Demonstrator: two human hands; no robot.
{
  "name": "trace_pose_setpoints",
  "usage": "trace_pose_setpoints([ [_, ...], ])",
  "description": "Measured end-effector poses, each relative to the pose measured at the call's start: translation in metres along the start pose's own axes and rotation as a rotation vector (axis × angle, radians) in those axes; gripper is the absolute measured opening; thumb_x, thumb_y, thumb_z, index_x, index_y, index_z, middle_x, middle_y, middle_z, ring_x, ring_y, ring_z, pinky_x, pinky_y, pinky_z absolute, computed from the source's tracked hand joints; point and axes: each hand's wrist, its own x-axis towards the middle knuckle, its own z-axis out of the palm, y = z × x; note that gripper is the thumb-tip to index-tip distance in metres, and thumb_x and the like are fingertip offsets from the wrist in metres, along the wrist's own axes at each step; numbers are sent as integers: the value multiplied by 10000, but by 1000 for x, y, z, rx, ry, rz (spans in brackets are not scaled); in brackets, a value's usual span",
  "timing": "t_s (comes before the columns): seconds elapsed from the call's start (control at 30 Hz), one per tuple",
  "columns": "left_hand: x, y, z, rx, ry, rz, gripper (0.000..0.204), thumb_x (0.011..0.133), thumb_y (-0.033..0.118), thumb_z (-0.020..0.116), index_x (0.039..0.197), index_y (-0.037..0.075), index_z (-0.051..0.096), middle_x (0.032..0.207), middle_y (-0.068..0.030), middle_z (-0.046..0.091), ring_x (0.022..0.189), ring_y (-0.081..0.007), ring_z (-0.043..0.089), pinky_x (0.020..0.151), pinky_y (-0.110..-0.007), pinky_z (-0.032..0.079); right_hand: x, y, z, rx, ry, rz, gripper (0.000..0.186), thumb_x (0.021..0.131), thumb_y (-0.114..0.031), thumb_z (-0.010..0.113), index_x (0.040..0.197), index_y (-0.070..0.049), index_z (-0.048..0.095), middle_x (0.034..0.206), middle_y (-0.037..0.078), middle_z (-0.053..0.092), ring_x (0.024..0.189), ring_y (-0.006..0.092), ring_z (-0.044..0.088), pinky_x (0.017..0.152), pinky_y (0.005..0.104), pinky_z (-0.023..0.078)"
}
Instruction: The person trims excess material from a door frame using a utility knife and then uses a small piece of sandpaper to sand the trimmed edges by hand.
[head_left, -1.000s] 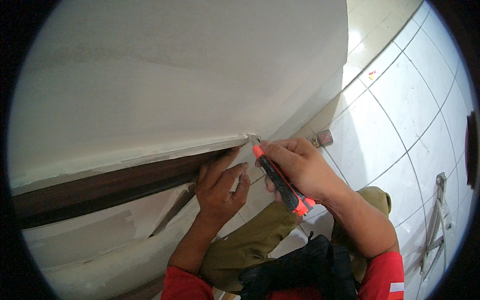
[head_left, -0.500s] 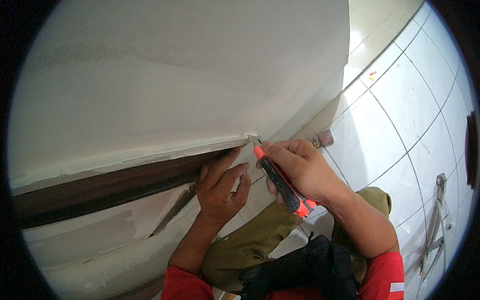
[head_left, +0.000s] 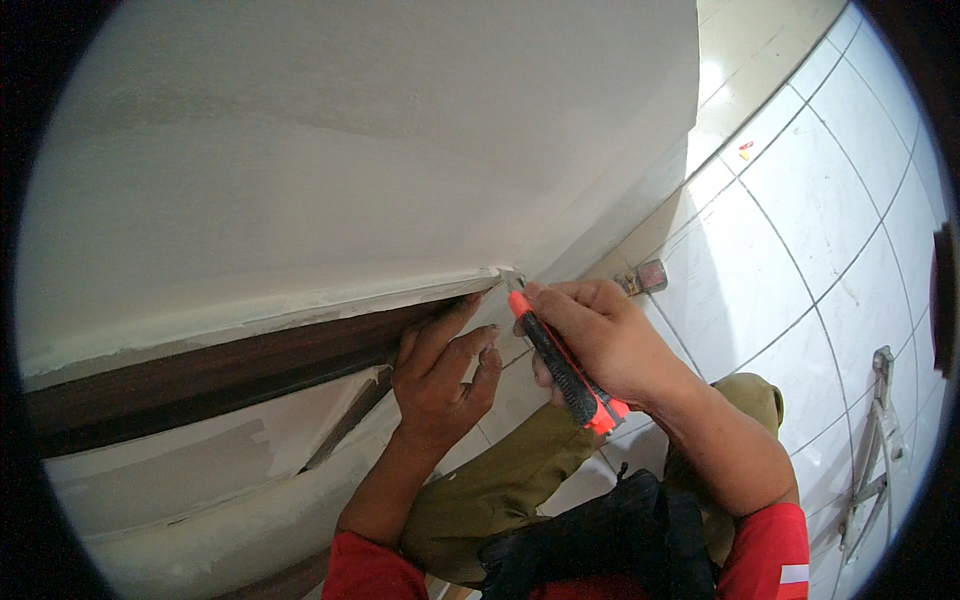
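My right hand (head_left: 607, 335) is closed round a red and black utility knife (head_left: 560, 365). The knife's blade (head_left: 511, 279) meets the lower end of a pale edge strip (head_left: 300, 305) at the corner of the white wall (head_left: 380, 160). My left hand (head_left: 445, 370) rests against a dark brown wooden frame (head_left: 250, 350) just left of the knife, fingers partly bent and apart, with nothing held. Its fingertips lie close to the strip's end, and some of them are tucked against the frame.
On the white tiled floor (head_left: 780, 250), a small reddish block-like object (head_left: 643, 277) lies near the wall's base. A metal stepladder (head_left: 875, 450) lies or stands at the right. A tiny red and yellow scrap (head_left: 746, 151) is farther off. My bent knees are below my hands.
The utility knife has tilted very slightly in my right hand, its rear end shifting a little left. My left hand stays where it was.
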Motion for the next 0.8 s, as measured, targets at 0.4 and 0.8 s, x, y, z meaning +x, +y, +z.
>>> trace_pose_setpoints([
  [0.4,-1,1,0,13,-4,-7,210,864,69,826,1073,87,817,1408,-105,750,1178,-238,741,982,-392,551,1,3,1,94,-22,17,524,1163,-428,514,986,32,695,718,126,719,535,175,687,496,315,565],
  [0.8,-1,1,0,22,9,11,237,842,51,836,1075,91,814,1407,-90,749,1134,-244,729,957,-378,552,-2,2,-5,4,-25,-39,506,1157,-419,517,992,21,706,701,115,713,524,171,675,506,319,549],
])
